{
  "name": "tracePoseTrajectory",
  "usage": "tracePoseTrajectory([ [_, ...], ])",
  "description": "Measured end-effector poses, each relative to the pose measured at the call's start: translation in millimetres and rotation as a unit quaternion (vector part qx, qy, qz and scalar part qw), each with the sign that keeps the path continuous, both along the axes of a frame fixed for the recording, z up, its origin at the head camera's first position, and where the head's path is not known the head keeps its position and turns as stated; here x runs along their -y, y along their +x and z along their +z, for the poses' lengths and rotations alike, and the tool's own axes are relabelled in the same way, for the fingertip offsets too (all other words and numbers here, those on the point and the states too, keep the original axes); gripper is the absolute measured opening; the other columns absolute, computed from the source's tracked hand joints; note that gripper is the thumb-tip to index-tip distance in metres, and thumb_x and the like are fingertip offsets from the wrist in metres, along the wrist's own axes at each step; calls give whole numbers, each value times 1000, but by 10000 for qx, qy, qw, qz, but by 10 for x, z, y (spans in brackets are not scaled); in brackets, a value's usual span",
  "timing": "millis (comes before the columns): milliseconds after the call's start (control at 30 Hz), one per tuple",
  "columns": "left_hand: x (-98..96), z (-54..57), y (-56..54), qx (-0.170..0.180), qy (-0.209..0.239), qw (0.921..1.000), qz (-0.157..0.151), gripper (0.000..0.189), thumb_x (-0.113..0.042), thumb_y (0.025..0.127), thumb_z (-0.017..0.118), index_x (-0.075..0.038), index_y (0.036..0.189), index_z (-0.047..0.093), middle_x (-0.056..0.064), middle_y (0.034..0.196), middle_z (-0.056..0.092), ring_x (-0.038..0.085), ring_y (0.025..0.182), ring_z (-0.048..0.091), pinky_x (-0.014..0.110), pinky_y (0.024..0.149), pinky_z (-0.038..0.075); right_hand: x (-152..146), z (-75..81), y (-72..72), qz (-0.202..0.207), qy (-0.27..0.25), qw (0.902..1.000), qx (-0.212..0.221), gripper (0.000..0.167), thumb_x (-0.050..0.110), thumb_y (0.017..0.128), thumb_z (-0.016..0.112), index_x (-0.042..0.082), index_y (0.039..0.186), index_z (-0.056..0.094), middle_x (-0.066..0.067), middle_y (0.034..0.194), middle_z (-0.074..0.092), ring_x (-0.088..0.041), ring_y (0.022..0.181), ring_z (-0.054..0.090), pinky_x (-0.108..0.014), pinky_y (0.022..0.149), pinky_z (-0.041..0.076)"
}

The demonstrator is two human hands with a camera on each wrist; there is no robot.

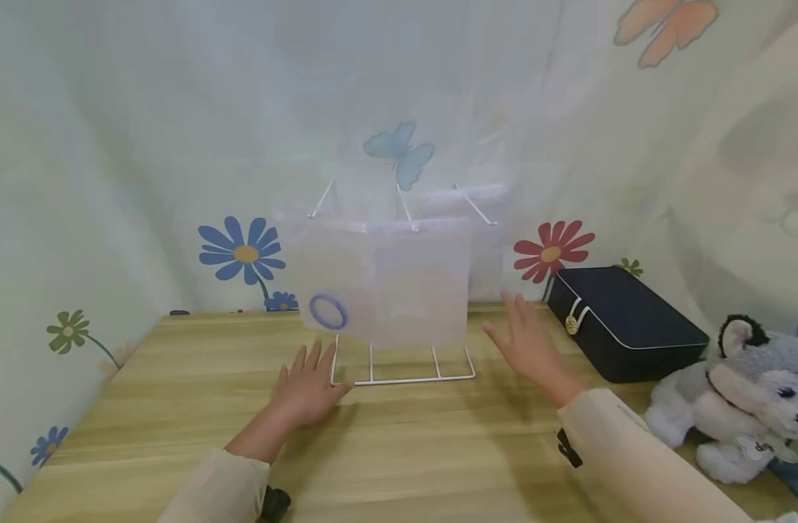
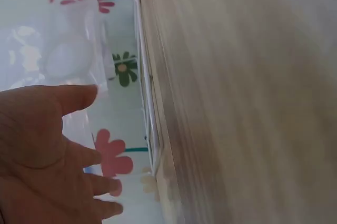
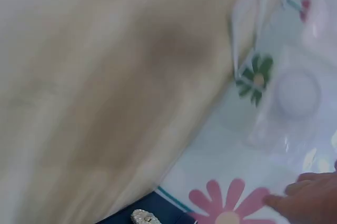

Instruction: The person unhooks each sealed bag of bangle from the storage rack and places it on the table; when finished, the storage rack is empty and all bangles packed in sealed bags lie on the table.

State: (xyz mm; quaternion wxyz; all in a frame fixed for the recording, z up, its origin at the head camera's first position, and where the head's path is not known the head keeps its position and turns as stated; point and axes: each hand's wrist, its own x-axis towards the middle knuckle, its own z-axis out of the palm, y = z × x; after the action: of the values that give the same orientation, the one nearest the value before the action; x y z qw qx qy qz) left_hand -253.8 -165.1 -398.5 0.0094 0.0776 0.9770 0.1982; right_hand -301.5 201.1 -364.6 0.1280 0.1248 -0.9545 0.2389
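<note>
A white wire rack [image 1: 405, 380] stands on the wooden table, with three prongs slanting forward at its top. Clear plastic bags hang from it: a left bag [image 1: 336, 254] with a blue ring [image 1: 312, 311] near its bottom, a middle bag [image 1: 421, 283], and another bag [image 1: 489, 250] farther back at right. My left hand [image 1: 307, 388] has its fingers spread beside the front left corner of the rack's base and holds nothing. To the right of the bags, my right hand [image 1: 526, 345] reaches forward with extended fingers, also holding nothing. A pale round shape [image 3: 298, 93] shows inside a bag in the right wrist view.
A dark box [image 1: 628, 312] with white piping and a gold ornament sits at the back right. In front of it is a grey-and-white plush husky [image 1: 752, 396]. A curtain [image 1: 255, 131] printed with flowers and butterflies hangs behind the wooden table [image 1: 399, 450].
</note>
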Motion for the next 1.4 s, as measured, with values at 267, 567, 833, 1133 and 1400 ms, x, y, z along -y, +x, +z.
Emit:
tracePoseTrajectory([
  [267,140,-139,-259,570,294,9974,-331,87,-35,91,69,17,146,27,38,153,22,54,143,16,66,113,18,45,447,-676,-318,-1736,9843,91,80,35,104,49,-3,157,2,-30,160,15,-45,146,20,-55,118,16],
  [567,120,-181,-290,521,-126,9981,-311,89,-38,84,76,19,140,38,38,149,31,51,141,27,58,114,26,-13,515,-911,-594,-2500,9645,602,76,34,104,48,-4,156,8,-30,158,21,-43,146,21,-53,118,20],
  [833,91,-153,-369,274,-833,9961,-108,82,-48,81,76,10,134,53,31,145,44,48,132,43,58,105,40,-28,401,-952,-961,-2869,9531,-9,51,32,98,62,-3,134,52,-25,128,59,-37,118,56,-44,99,47],
  [1133,108,-84,-411,-150,-770,9966,-245,64,-42,82,78,1,126,62,19,117,67,39,110,63,52,94,49,-87,435,-772,-909,-2733,9573,-255,43,38,99,59,0,121,63,-18,115,64,-29,100,58,-33,85,47],
  [1400,80,3,-431,38,-817,9962,-291,66,-42,81,79,0,128,61,19,115,68,39,107,63,53,93,49,-170,459,-689,-1080,-2727,9539,-639,39,34,101,58,6,127,66,-15,120,67,-27,106,60,-36,89,49],
])
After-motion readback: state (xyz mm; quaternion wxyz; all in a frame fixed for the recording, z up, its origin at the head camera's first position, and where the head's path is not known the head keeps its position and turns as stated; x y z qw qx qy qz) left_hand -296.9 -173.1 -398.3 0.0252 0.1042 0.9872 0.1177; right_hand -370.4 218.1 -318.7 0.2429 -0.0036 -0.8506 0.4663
